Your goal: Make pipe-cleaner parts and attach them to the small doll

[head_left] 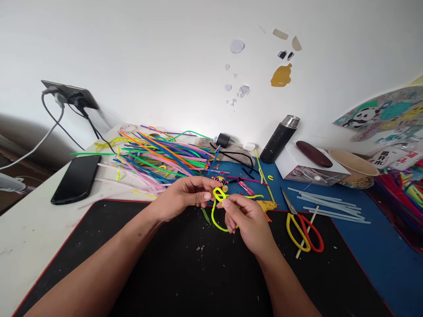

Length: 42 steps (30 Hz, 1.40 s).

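Note:
A neon yellow pipe cleaner [216, 223] is held up over the black mat [198, 281], bent into small loops at its top. My left hand [185, 196] pinches the loops from the left between thumb and forefinger. From the right, my right hand [246, 218] grips the same piece just below the loops, its fingers closed. A long tail curves down between the hands and passes behind the right one. Just beyond them sits a small colourful figure [220, 178], partly hidden. Behind my right hand lies a yellow glue gun [267, 205], mostly covered.
Many coloured pipe cleaners [165, 154] are heaped at the back left, near a black phone [76, 179]. Scissors [302, 229] rest across a thin stick on the right, beside several glue sticks [330, 207]. A black thermos [279, 140] and a white box [309, 167] stand against the wall.

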### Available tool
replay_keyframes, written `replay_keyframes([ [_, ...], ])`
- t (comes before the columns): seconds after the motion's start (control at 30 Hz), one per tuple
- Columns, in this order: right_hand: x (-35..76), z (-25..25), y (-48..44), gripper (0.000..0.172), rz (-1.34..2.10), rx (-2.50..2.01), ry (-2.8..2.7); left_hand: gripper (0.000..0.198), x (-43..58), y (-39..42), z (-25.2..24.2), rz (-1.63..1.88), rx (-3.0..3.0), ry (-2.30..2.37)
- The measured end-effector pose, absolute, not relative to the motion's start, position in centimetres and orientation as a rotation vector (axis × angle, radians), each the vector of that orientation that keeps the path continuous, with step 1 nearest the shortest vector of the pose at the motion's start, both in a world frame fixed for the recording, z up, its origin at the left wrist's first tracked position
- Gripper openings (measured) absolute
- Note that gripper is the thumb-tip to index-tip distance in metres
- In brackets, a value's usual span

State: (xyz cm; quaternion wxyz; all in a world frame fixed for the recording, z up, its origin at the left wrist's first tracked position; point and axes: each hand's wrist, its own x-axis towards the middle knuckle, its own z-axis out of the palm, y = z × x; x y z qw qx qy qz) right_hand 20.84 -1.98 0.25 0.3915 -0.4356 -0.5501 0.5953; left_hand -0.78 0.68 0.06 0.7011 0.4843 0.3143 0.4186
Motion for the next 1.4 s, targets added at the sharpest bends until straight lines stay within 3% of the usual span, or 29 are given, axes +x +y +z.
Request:
replay_keyframes([
  [0.53, 20.66, 0.28, -2.21, 0.038, 1.56, -1.119, -1.483, 0.026, -0.71, 0.65, -0.31, 0.963, 1.04, 0.661],
  [1.4, 20.49, 0.45, -2.12, 0.043, 1.662, -1.117, -1.466, 0.027, -1.0, 0.89, -0.52, 0.95, 1.013, 0.745],
])
